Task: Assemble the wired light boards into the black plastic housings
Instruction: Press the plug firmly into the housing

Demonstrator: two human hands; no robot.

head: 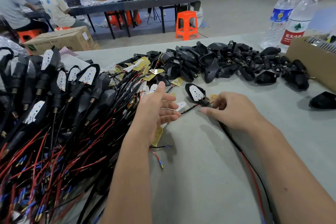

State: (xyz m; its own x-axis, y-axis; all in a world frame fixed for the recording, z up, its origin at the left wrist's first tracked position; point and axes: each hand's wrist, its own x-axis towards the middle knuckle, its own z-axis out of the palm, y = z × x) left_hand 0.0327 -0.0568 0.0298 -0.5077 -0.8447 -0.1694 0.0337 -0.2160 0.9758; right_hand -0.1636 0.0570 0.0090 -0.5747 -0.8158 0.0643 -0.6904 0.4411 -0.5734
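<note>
A black plastic housing point(195, 93) with a white light board seated in it lies on the grey table point(209, 160) in the middle. My right hand point(229, 110) pinches the housing's stem, and its red and black wires point(243, 154) trail back under my right forearm. My left hand point(157, 107) hovers with straight fingers just left of it, over loose wired boards point(145, 71). Empty black housings point(234, 62) are heaped at the back. Finished units point(54, 85) with wire tails pile up on the left.
Two water bottles point(289, 18) stand at the back right beside a cardboard box point(312, 60). One lone housing point(323, 100) lies at the right edge. Beyond the table are an orange stool point(187, 24), another carton point(61, 39) and people at a far table.
</note>
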